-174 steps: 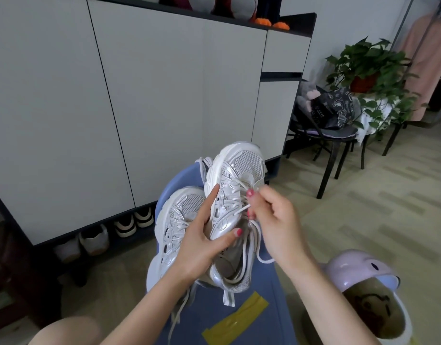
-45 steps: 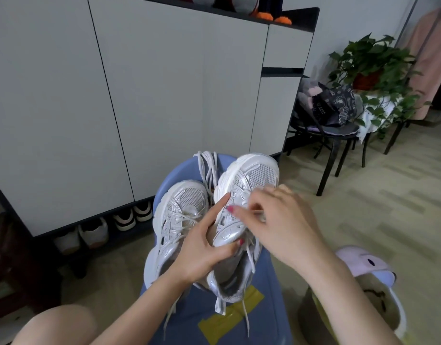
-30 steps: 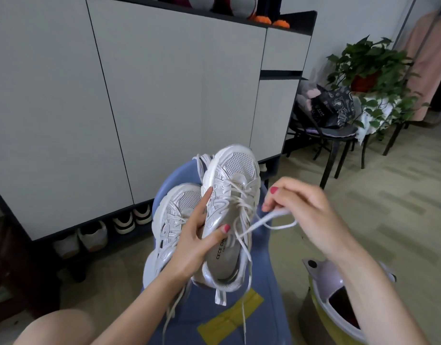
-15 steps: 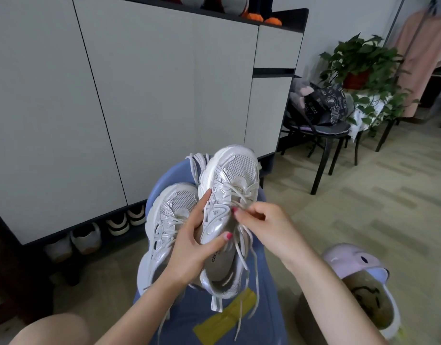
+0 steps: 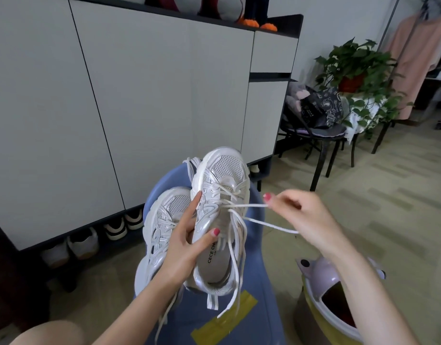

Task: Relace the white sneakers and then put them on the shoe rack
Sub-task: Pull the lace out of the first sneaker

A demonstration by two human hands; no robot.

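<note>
My left hand (image 5: 183, 247) grips a white sneaker (image 5: 222, 200) by its left side, toe pointing away, above a blue stool (image 5: 254, 317). My right hand (image 5: 301, 217) pinches a white shoelace (image 5: 249, 206) and holds it taut to the right of the shoe's eyelets. Other lace lengths hang loose over the heel. The second white sneaker (image 5: 162, 220) lies on the stool just left of the held one, partly behind my left hand.
A white cabinet (image 5: 140, 95) stands ahead with shoes (image 5: 115, 227) in the open gap under it. A pink-lidded bin (image 5: 334, 295) sits at lower right. A black chair with bags (image 5: 316, 115) and a potted plant (image 5: 356, 68) stand at the right.
My right hand has pulled away from the eyelets to the right, drawing the lace out taut. My left hand keeps its grip on the sneaker.
</note>
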